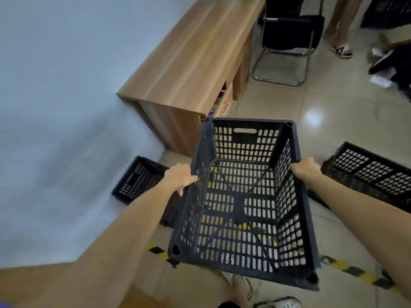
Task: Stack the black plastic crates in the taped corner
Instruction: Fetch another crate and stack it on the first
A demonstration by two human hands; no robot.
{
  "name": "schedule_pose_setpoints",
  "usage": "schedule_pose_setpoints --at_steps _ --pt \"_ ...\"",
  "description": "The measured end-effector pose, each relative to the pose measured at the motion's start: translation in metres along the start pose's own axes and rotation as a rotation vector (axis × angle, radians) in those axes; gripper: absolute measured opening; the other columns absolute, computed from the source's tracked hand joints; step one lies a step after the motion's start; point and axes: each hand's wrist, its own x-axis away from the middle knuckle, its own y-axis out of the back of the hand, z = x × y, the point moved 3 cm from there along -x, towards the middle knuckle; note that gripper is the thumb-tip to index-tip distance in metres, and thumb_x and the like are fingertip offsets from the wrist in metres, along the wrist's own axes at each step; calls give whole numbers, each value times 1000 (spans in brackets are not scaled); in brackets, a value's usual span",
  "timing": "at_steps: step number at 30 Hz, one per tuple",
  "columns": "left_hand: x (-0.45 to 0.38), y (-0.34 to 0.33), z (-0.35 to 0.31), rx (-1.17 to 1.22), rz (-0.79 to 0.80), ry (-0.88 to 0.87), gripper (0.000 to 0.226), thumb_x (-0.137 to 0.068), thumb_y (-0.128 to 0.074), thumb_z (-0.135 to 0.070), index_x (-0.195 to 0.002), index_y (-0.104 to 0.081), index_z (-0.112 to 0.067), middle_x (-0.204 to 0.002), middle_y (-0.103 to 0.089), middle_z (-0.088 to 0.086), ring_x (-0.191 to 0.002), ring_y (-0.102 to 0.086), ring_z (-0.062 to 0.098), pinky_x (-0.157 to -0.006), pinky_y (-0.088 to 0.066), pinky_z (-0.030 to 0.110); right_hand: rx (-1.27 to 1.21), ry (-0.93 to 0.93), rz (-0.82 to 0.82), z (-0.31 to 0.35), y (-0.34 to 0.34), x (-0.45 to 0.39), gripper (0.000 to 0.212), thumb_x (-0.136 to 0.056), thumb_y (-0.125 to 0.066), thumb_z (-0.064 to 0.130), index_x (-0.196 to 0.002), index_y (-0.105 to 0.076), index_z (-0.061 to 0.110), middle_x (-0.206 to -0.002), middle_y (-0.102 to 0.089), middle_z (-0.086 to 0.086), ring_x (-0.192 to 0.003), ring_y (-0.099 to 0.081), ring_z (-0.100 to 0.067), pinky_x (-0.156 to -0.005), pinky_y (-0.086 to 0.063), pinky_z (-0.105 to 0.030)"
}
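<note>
- A black crate (242, 196) was held at centre frame, above yellow-black floor tape (355, 271).
- The left hand (179, 177) and right hand (305, 170) gripped its side rims.
- A second crate (139, 180) lay at left, seemingly against the wall (55, 107); a skewed lowering could jam the stack.

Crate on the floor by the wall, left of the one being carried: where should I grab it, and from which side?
Grip the floor crate by the top rims of two opposite walls, coming straight down, as the left hand and right hand hold the carried crate. It seems to sit upright, mouth open; the wall blocks its far side.
</note>
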Motion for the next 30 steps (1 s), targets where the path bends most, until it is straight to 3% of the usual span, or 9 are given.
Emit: schedule_pose_setpoints --at_steps 3,5,9,14,16,19,24,28,30 --pt "2 -14 55 75 68 83 39 -98 -45 -37 -94 -59 0 -51 -66 10 -54 -70 24 -72 -60 36 58 34 50 31 -49 2 44 -92 -55 22 -124 -50 -9 -115 -59 -26 -106 -58 -42 -79 -49 -39" --pt "2 -22 91 108 99 134 43 -100 -44 -36 -88 -62 1 -51 -66 9 -59 -71 25 -77 -60 37 74 57 88 53 -82 6 45 -92 -55 23 -125 -51 -7 -118 -59 -27 -105 -59 -42 -81 -50 -40" --pt "3 -35 161 163 92 221 45 -101 -43 -35 -76 -61 -3 -55 -68 10 -55 -70 20 -79 -60 36 112 109 162 98 -142 9 45 -92 -57 27 -124 -52 -4 -113 -62 -26 -92 -60 -37 -81 -54 -44" --pt "7 -41 236 220 28 320 49 -101 -44 -36 -64 -60 -8 -46 -63 3 -45 -64 17 -73 -61 34 188 214 225 159 -201 26 41 -90 -55 22 -123 -52 -4 -115 -60 -26 -102 -61 -41 -82 -53 -43" --pt "12 -45 261 255 24 342 44 -101 -44 -39 -77 -64 -8 -52 -66 3 -52 -67 21 -74 -61 38 224 253 237 183 -221 34 37 -90 -54 17 -121 -53 -5 -116 -60 -27 -104 -60 -43 -85 -52 -44" --pt "21 -50 291 310 -17 386 40 -100 -43 -44 -101 -64 -10 -79 -73 6 -65 -71 24 -75 -60 41 265 300 256 213 -250 41 37 -90 -54 12 -122 -52 -7 -119 -58 -28 -108 -58 -44 -88 -51 -46" --pt "28 -66 320 336 -78 488 35 -97 -45 -46 -99 -61 -15 -83 -69 3 -73 -68 21 -75 -56 35 340 381 315 261 -298 48 42 -91 -54 11 -130 -45 -2 -126 -53 -26 -114 -54 -42 -86 -49 -43" --pt "14 -87 347 420 -108 583 35 -93 -56 -42 -117 -55 -16 -106 -67 4 -88 -65 24 -73 -53 34 380 411 378 299 -339 44 49 -92 -50 11 -139 -37 2 -138 -45 -24 -124 -46 -42 -99 -44 -46" --pt "-1 -104 365 439 -149 640 39 -86 -63 -43 -117 -55 -21 -109 -66 1 -93 -65 23 -75 -56 36 402 425 418 318 -359 40 52 -94 -50 11 -143 -34 1 -141 -43 -22 -127 -45 -40 -101 -43 -44"
